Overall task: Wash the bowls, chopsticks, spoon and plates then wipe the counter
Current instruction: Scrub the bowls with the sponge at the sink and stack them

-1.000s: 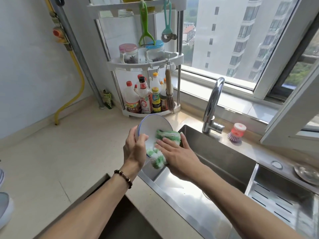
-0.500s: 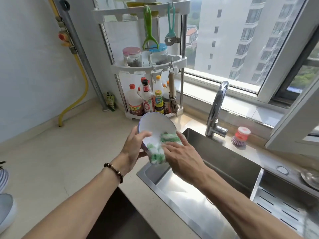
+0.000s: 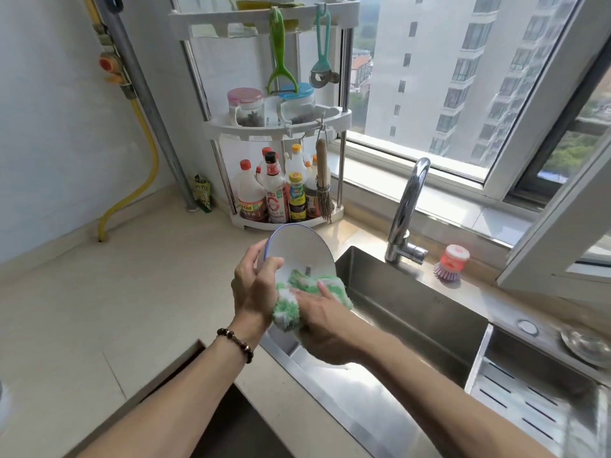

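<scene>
At the centre of the frame, the left hand (image 3: 254, 285) gripped the white round plate with a thin blue rim (image 3: 299, 247) by its left edge, thumb curled over the front, tilting it upright above the left end of the stainless steel sink (image 3: 413, 312). The right hand (image 3: 325, 322) pressed a fluffy green-and-white dishcloth (image 3: 297, 297) against the plate's lower face, fingers curled around the cloth. A curved chrome tap (image 3: 408, 209) stood right of centre, and a white three-tier corner rack of bottles (image 3: 281, 127) stood above the plate.
</scene>
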Motion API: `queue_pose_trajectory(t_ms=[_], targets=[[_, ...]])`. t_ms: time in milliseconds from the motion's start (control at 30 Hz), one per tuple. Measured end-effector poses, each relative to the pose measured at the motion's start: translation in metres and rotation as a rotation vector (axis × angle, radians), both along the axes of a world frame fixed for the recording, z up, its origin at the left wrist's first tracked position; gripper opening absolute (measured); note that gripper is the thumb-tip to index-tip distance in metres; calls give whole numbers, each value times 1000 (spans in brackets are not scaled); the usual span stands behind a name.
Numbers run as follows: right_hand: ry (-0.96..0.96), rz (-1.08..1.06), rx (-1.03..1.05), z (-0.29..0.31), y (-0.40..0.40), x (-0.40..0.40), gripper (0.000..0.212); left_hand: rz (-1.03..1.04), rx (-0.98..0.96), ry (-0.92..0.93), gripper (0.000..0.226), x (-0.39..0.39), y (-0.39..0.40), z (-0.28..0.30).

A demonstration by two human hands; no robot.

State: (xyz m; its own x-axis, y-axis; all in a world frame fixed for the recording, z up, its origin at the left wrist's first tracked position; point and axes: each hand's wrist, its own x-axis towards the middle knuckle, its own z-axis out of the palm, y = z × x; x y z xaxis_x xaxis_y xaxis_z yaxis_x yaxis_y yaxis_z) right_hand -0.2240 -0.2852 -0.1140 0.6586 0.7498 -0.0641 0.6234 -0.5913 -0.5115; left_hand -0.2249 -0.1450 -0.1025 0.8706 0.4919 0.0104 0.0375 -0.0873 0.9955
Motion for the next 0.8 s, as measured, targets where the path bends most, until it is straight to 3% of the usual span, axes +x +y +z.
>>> queue_pose_trajectory(t_ms=[133,200,300,333,400,467,533,600,700,800], targets=[[323,80,62,10,-22,10,18,-217,205,83,57,3,23,-5],[308,-93,157,16,-28,19,19,-277,195,154,55,6,33,-6],[-122,-467,64,15,-19,21,41,-283,89,185,41,2,28,-2],[-303,-501,-8,11,-9,19,42,-277,58,189,41,2,26,-2],[-447,-479,-19,5,10,13,38,-312,24,192,46,2,19,-4],[-292,-433,141,2,22,10,37,-315,-9,193,51,5,17,-9],[40,-293,318,3,24,8,50,-232,-25,203,57,9,22,-11],[220,-92,346,7,21,6,55,-177,-32,196,65,12,30,-17],[266,31,154,4,10,12,36,-199,0,212,66,10,40,-22],[-70,86,-270,2,-4,18,37,-291,76,267,46,5,43,-16]])
